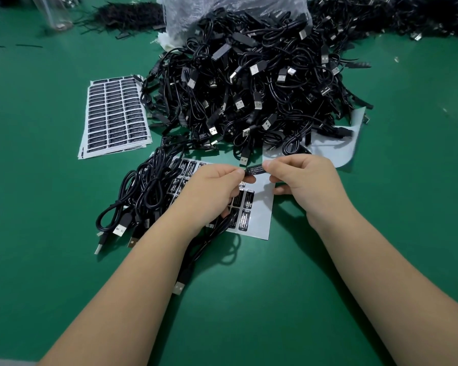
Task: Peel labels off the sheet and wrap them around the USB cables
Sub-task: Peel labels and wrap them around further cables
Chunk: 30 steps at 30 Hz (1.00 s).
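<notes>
A black label (255, 171) with white print is stretched between my two hands above the part-used label sheet (259, 212). My left hand (209, 191) pinches the label's left end and also grips a black USB cable (196, 254), which trails down under my wrist to its plug (178, 287). My right hand (302, 178) pinches the label's right end. The sheet lies flat on the green table, with several black labels left on it, partly hidden by my left hand.
A big heap of black USB cables (249, 83) fills the table beyond my hands, spilling from a clear plastic bag (222, 11). A stack of full label sheets (114, 114) lies at left. A smaller bunch of cables (140, 196) sits beside my left hand. Blank backing paper (347, 151) lies at right.
</notes>
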Available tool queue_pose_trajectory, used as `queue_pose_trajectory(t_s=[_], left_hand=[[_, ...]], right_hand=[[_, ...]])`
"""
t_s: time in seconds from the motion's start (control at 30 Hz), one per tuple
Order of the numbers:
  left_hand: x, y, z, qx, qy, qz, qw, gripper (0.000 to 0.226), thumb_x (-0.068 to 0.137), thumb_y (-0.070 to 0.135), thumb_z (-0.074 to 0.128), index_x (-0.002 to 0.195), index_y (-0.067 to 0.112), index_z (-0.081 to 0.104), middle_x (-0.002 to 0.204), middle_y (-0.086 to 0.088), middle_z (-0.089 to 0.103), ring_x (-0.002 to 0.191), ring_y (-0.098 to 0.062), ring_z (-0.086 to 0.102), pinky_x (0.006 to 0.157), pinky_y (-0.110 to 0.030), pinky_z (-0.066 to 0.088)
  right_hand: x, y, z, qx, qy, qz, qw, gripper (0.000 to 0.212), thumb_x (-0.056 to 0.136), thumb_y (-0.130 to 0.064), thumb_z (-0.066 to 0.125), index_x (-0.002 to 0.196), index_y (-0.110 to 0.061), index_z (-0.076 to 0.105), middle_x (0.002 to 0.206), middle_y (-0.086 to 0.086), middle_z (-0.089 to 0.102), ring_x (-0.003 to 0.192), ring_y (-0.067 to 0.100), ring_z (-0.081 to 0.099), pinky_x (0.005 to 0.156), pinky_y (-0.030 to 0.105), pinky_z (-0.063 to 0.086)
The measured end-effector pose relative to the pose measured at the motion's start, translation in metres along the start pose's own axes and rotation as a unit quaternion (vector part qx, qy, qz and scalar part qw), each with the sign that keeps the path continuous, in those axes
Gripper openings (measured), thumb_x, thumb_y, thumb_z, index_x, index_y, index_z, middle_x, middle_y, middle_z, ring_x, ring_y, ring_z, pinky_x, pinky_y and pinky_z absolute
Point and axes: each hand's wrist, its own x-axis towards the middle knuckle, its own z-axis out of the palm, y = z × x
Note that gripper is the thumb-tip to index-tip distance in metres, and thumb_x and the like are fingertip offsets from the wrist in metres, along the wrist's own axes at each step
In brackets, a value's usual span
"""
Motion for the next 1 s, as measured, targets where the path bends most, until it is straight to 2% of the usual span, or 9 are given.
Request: queue_pose_trajectory(t_s=[0.13,0.4,0.57,0.77,1.0], left_hand=[[-0.0001,0.0005,0.0,0.004,0.002,-0.004,1.0,0.029,0.1,0.023,0.045,0.09,0.014,0.071,0.043,0.017,0.035,0.04,-0.002,0.033,0.044,-0.018,0.034],[-0.0007,0.0015,0.0003,0.006,0.001,-0.003,1.0,0.029,0.1,0.022,0.045,0.088,0.015,0.07,0.042,0.017,0.034,0.041,-0.005,0.03,0.045,-0.021,0.031],[0.0004,0.0011,0.0004,0.009,0.004,-0.008,1.0,0.03,0.101,0.022,0.044,0.089,0.015,0.071,0.041,0.016,0.035,0.041,-0.004,0.029,0.048,-0.025,0.028],[0.0012,0.0,-0.0002,0.015,0.003,-0.008,1.0,0.029,0.1,0.024,0.045,0.09,0.015,0.071,0.04,0.016,0.037,0.04,-0.003,0.031,0.046,-0.022,0.029],[0.0009,-0.0005,-0.0001,0.016,0.001,-0.002,1.0,0.029,0.101,0.023,0.045,0.087,0.016,0.07,0.04,0.015,0.036,0.039,-0.004,0.03,0.045,-0.022,0.027]], right_hand=[[0.0004,0.0003,-0.0003,0.01,0.004,0.007,1.0,0.015,0.078,-0.026,0.077,0.065,-0.033,0.075,0.058,-0.01,0.065,0.058,0.002,0.061,0.06,0.021,0.055],[0.002,-0.0015,-0.0034,0.06,-0.01,0.04,0.997,0.015,0.075,-0.02,0.078,0.062,-0.027,0.076,0.06,-0.006,0.067,0.061,0.006,0.064,0.066,0.025,0.058],[0.0036,-0.0031,-0.0072,0.109,-0.023,0.058,0.992,0.015,0.077,-0.017,0.076,0.062,-0.019,0.076,0.063,-0.006,0.067,0.063,0.008,0.065,0.065,0.025,0.056],[0.0044,0.0003,-0.0052,0.091,-0.025,0.055,0.994,0.009,0.074,-0.019,0.079,0.066,-0.017,0.077,0.065,-0.001,0.068,0.066,0.011,0.066,0.069,0.027,0.057],[0.0053,0.0016,-0.0053,0.067,-0.025,0.049,0.996,0.008,0.075,-0.022,0.079,0.067,-0.022,0.077,0.061,-0.006,0.066,0.061,0.008,0.065,0.067,0.024,0.056]])
